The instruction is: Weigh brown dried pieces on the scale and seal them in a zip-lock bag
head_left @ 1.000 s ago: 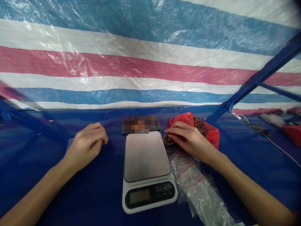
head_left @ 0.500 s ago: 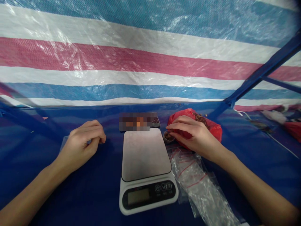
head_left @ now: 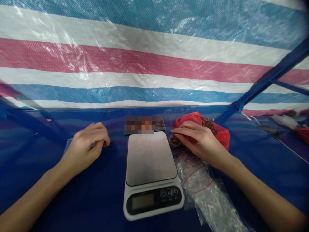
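Observation:
My left hand [head_left: 89, 141] rests on the blue surface left of a kitchen scale [head_left: 151, 161], fingers loosely curled and thumb near the index finger. Nothing shows in it; its palm is hidden. A bit of clear plastic [head_left: 68, 144] sticks out from under that wrist. Over a small cup [head_left: 174, 141] with brown contents, my right hand [head_left: 196, 137] has its fingers stretched out and a gap to the thumb, with nothing visible between. Whether the thumb touches the cup's rim I cannot tell. Behind this hand lies a red plastic bag [head_left: 222, 137] of brown dried pieces [head_left: 208, 125].
Clear zip bags with red lines [head_left: 205, 190] lie right of the scale. A dark flat device [head_left: 159, 125], partly pixelated, is behind it. A striped tarp [head_left: 145, 61] hangs at the back, with a blue frame bar [head_left: 263, 82] to the right.
The view has shifted slightly, so the scale, cup and red bag appear a little farther right. Both hands keep the same pose.

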Demonstrator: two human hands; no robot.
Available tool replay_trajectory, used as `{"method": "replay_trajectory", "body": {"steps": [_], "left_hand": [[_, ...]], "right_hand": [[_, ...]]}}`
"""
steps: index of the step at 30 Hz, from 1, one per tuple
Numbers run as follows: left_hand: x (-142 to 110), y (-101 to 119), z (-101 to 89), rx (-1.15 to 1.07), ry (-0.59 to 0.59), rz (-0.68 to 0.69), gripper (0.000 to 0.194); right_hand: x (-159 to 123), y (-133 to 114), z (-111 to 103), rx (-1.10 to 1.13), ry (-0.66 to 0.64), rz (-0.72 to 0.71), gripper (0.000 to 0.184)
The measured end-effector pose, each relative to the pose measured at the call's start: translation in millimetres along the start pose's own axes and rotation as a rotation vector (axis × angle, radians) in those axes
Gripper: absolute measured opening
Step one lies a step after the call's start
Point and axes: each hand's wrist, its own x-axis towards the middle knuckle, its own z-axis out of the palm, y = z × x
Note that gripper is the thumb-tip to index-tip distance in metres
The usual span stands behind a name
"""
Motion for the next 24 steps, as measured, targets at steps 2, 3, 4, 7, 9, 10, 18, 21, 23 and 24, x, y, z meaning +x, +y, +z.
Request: {"method": "replay_trajectory", "body": {"steps": [2,3,4,7,9,10,18,21,23,24], "left_hand": [[-1.1,-1.3,0.2,0.003,-0.002,-0.009,0.036],[-1.7,-2.1,0.3,0.003,-0.001,-0.006,0.036],[-2.2,-2.8,0.4,0.005,-0.002,-0.005,0.036],[-2.5,-4.2,0.8,0.008,-0.004,-0.008,0.037],[-2.2,-4.2,1.1,0.009,-0.004,-0.001,0.038],[-2.1,-4.0,1.2,0.008,-0.008,0.004,0.038],[-3.6,-5.2,0.7,0.014,-0.002,0.051,0.037],[-3.6,-6.5,1.4,0.005,-0.002,0.052,0.037],[-3.1,-6.9,1.6,0.002,-0.008,0.042,0.037],[-2.7,-6.7,1.5,0.002,-0.010,0.036,0.037]], "right_hand": [[-0.5,-0.8,-1.0,0.011,0.010,0.001,0.018],[-0.8,-1.4,-1.8,0.022,0.013,0.003,0.018],[-1.1,-2.1,-2.6,0.036,0.016,0.008,0.018],[-1.8,-3.0,-4.3,0.060,0.027,0.023,0.020],[-2.1,-2.4,-4.7,0.056,0.020,0.035,0.021],[-2.2,-1.9,-4.9,0.056,0.015,0.042,0.020],[-1.2,-1.5,-8.8,0.075,-0.042,0.035,0.011],[-0.5,-2.8,-9.6,0.078,-0.084,0.037,0.011],[-0.3,-2.9,-9.5,0.077,-0.116,0.051,0.012],[-0.3,-2.6,-9.3,0.076,-0.128,0.057,0.012]]}}
